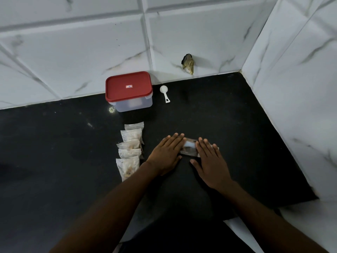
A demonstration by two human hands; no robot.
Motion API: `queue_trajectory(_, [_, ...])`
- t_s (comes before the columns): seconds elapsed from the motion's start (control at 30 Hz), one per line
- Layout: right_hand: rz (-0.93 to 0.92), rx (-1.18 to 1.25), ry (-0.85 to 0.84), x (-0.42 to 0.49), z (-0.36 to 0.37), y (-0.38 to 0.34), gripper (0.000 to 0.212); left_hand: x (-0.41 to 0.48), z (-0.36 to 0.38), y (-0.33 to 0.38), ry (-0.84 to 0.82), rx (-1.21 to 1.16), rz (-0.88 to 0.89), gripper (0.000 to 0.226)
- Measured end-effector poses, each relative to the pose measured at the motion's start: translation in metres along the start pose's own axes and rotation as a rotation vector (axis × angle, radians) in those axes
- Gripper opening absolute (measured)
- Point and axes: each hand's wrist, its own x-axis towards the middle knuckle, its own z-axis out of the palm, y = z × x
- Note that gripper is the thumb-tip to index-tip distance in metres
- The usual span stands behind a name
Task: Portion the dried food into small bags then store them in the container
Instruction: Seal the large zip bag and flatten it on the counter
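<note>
A clear plastic bag (189, 149) with dark contents lies flat on the black counter (237, 125). My left hand (166, 155) presses its left part with straight fingers. My right hand (211, 162) lies flat on its right part. Several small filled bags (129, 148) overlap in a row just left of my left hand. At the back stands the clear container (130, 104), its red lid (128, 87) closed. A white scoop (165, 93) lies to the container's right.
White marble-pattern tiled walls close the back and the right side. A hole with debris (188, 63) shows in the back wall above the counter. A small crumb patch (111, 110) lies left of the container.
</note>
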Motion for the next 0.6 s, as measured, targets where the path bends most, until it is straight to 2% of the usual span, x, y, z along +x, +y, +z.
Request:
queue_trajectory(0.2, [0.002,0.228,0.129,0.000,-0.012,0.014,0.062,0.000,-0.020,-0.008,0.117,-0.278,-0.037,0.062])
queue_trajectory(0.3, [-0.041,0.279,0.190,0.000,-0.023,0.020,0.049,-0.002,-0.022,-0.016,0.184,-0.233,0.015,0.049])
queue_trajectory(0.43, [-0.070,0.200,0.237,0.002,-0.026,0.031,0.040,0.001,-0.022,-0.023,0.230,-0.098,0.069,0.045])
queue_trajectory(0.6, [-0.010,0.328,0.276,0.016,-0.042,0.036,0.031,0.007,-0.029,-0.025,0.256,-0.132,0.032,0.044])
